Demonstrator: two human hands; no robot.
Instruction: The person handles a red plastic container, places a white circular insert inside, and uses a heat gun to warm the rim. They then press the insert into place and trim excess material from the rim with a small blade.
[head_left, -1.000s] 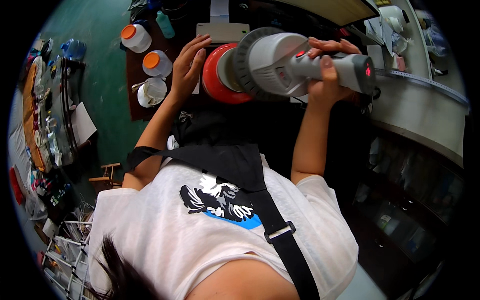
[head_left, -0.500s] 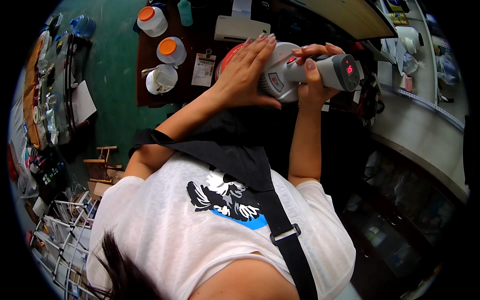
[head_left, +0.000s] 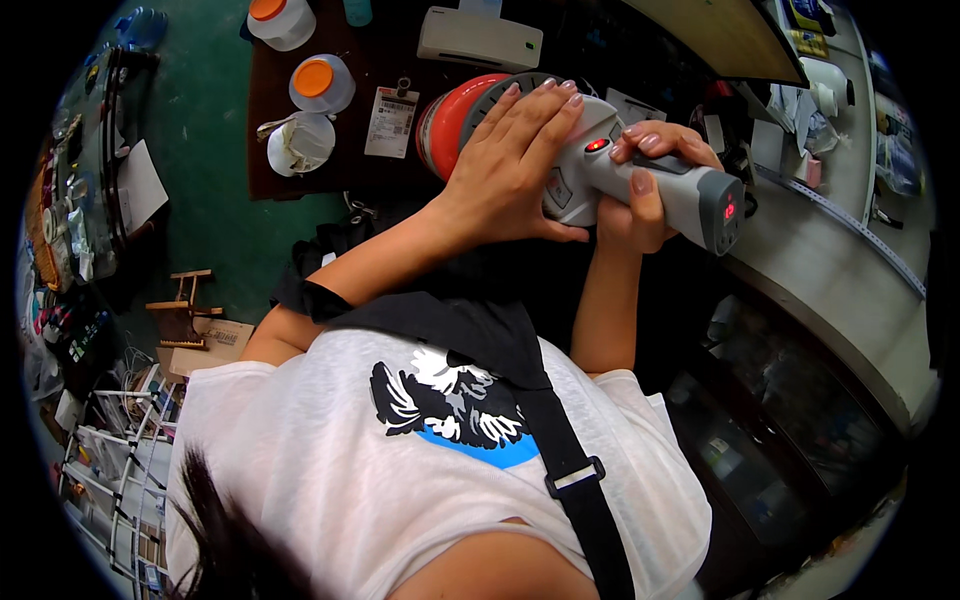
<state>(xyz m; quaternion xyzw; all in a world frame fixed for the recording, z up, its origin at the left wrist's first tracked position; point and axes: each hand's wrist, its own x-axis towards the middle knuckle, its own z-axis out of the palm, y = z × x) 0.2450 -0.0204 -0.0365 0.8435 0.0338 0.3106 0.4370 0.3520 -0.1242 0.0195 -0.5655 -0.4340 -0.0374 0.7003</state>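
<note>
We held the grey power tool (head_left: 640, 180) at 12 o'clock above the counter (head_left: 850, 270). Our right hand (head_left: 650, 190) was clamped around its handle; our left hand (head_left: 510, 160) lay flat, fingers apart, on its head beside the red pad (head_left: 450, 120). Fingers creeping toward that pad risked contact, we judged.

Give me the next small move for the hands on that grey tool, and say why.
Probably keep both hands put and steady it. The right hand wraps the handle of the grey power tool, whose red light is on; the left hand lies flat over its round head, covering much of the red-orange pad. Shifting the grip now looks risky.
</note>
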